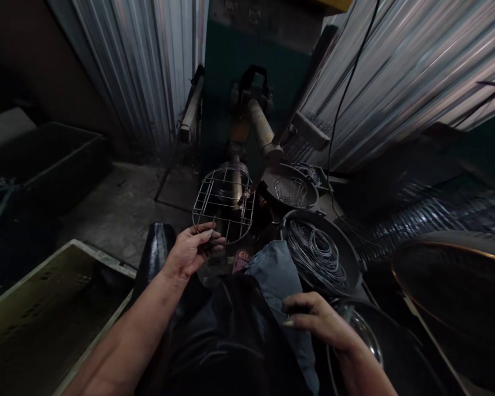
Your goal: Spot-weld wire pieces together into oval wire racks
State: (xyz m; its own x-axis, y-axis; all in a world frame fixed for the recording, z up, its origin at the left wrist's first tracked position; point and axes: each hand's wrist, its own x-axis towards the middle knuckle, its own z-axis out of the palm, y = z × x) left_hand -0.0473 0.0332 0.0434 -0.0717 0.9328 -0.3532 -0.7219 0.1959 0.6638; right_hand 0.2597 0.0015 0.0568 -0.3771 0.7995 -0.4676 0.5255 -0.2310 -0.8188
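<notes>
My left hand (192, 250) is closed on the near rim of a round wire basket frame (224, 204), holding it up against the arm of a welding machine (256, 124) in front of me. My right hand (317, 322) rests on my knee, which is covered by blue cloth (278, 272). Its fingers are curled and pinched over the cloth, and I cannot make out anything in them. A black apron (226, 335) covers my lap.
A dark basin with coiled wire rings (319, 253) sits right of my knee. Behind it another basin holds a small wire basket (291, 191). A large dark pan (457, 286) lies at right. Empty crates (45, 308) stand at left. Corrugated metal walls (148, 66) close in behind.
</notes>
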